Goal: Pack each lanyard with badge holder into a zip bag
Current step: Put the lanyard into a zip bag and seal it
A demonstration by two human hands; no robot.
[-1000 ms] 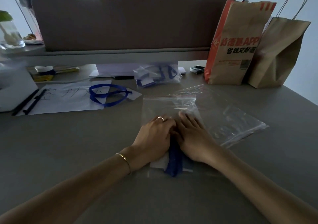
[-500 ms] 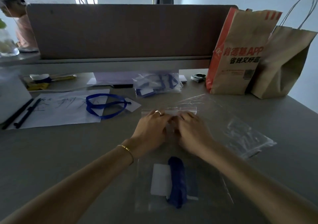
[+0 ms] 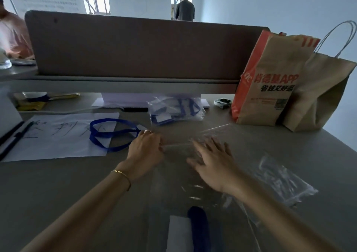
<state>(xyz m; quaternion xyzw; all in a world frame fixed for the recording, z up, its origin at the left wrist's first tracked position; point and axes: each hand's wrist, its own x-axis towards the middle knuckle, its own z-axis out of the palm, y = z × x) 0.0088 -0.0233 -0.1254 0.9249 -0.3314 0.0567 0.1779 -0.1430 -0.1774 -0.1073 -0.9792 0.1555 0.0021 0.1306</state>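
Both hands (image 3: 181, 155) on zip bag (image 3: 177, 186) top edge, folded lanyard (image 3: 199, 230) inside

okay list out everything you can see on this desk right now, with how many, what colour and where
zip bag: 1, clear, centre, under both hands
packed lanyard: 1, blue with a white badge holder, inside that bag, near edge
loose lanyard: 1, blue, on the paper, left of centre
paper sheet: 1, white with handwriting, left
spare bags: clear, count unclear, right of the hands
filled bags: a heap, clear with blue and white inside, far centre
paper bags: 2, brown, one with orange print, far right
pens: black, far left, count unclear
divider: 1, brown, across the back
left hand: fingers curled at the bag's far edge
right hand: flat on the bag
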